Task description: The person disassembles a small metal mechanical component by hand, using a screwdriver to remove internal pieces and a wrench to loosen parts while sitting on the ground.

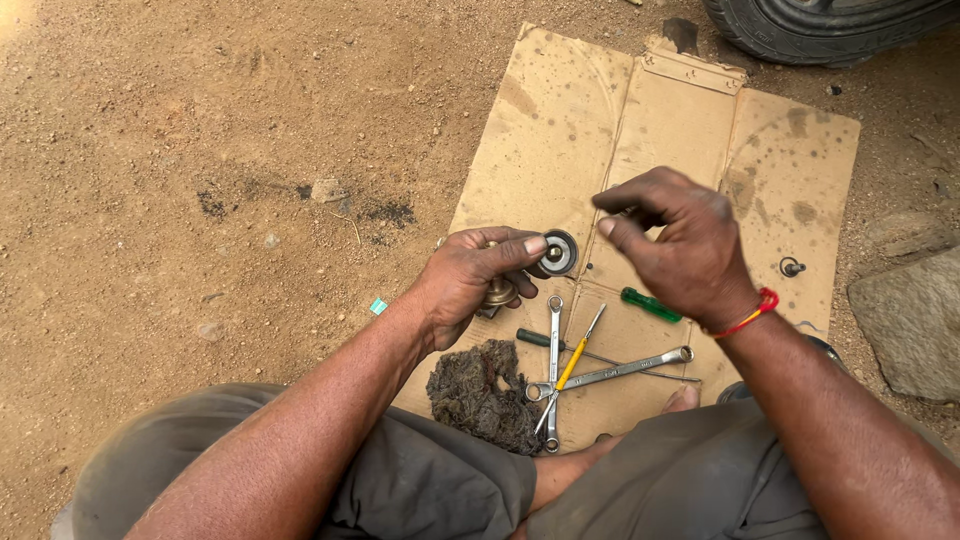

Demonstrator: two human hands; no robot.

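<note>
Left hand point(470, 280) is curled tight around a small round metal part point(556, 253), a dark pulley-like disc with a shiny hub, and a brassy, rounded piece pokes out under the fingers. The thumb presses along the top edge of the disc, so the grip is firm and closed. That part sits near the centre of the view, just above the flattened cardboard sheet point(600, 120).

At three o'clock from it hovers the right hand point(680, 250), fingers pinched together at the tips; something tiny and dark may be caught between them (too small and blurred to tell what). A red and yellow thread band point(752, 312) circles that wrist.

Down at six o'clock from the disc, the tools lie crossed on the stained, creased cardboard: two slim steel ring spanners point(553, 370), one upright and one slanting, a yellow-handled screwdriver point(575, 362) across them, and a green-handled one point(650, 304) just beside the right wrist. At seven o'clock sits a greasy, matted dark rag point(480, 395), lumpy and frayed.

Over at three o'clock on the cardboard's edge, a small dark bolt point(791, 266) stands alone. Gritty brown dirt all round, a rough grey stone point(915, 320) at the right edge, and a black rubber tyre point(820, 25) at one o'clock.
</note>
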